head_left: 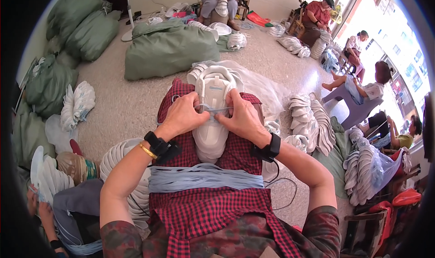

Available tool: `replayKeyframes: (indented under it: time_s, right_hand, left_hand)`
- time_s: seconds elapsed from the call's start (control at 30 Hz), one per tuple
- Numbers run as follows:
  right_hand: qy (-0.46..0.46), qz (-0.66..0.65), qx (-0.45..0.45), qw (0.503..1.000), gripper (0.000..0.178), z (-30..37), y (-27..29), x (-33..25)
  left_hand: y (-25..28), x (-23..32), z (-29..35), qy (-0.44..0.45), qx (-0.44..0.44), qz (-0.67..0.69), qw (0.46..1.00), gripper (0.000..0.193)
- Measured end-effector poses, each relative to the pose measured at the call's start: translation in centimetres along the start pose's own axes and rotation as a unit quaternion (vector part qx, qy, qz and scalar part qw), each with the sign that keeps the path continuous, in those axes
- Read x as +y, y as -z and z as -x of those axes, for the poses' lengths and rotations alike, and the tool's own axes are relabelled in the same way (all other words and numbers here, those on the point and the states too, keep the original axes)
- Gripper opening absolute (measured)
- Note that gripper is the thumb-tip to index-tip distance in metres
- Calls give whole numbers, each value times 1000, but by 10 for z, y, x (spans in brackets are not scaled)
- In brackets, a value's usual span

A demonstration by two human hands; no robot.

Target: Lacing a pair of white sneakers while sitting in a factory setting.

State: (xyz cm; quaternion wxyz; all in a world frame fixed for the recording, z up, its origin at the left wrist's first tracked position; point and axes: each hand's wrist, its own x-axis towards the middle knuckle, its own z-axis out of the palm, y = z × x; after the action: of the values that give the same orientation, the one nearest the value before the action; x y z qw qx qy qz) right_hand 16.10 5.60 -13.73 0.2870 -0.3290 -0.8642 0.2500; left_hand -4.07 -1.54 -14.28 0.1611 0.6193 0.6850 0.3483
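A white shoe (211, 140) rests on my lap with its toe toward me. Across its lacing area runs a pale blue-grey shoelace (215, 109). My left hand (183, 115) pinches the lace at the shoe's left side, with a loop of it sticking out past the fingers. On the opposite side, my right hand (244, 118) is closed on the lace too, thumb pressed near the middle. Both thumbs almost meet over the tongue. A thick bundle of light blue laces (206, 178) lies across my waist, over a red and black checked apron (213, 209).
Nested white shoes (124, 160) stand at my left, and more stacks (310, 122) at my right. A large green sack (172, 50) lies ahead, with further sacks (93, 33) at far left. A co-worker's hands (41, 203) hold shoes at lower left. Several people sit along the right.
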Motion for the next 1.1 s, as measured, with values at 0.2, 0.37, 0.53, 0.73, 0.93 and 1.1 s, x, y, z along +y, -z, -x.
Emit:
replayKeyframes:
  time_s: [0.2,0.37,0.53,0.73,0.93,1.1]
  right_hand:
    - [27,-24,-22,999,44,0,7,6]
    - [53,-5,-70,996,28,3,24,8]
    - [100,-4,-79,992,16,3,42,10]
    - [15,-39,-140,989,22,2,36,24]
    - [58,-64,-129,988,26,-5,31,7]
    - [66,33,-89,993,21,-2,31,7]
  left_hand:
    - [34,-4,7,-68,-71,17,995,23]
    - [51,-41,7,-224,70,-96,967,13]
    - [56,-54,12,-161,84,-86,980,14]
    - [52,-64,19,-130,68,-78,986,11]
    - [32,-23,17,-232,140,-91,958,15]
    - [16,-6,10,-178,74,-127,973,12]
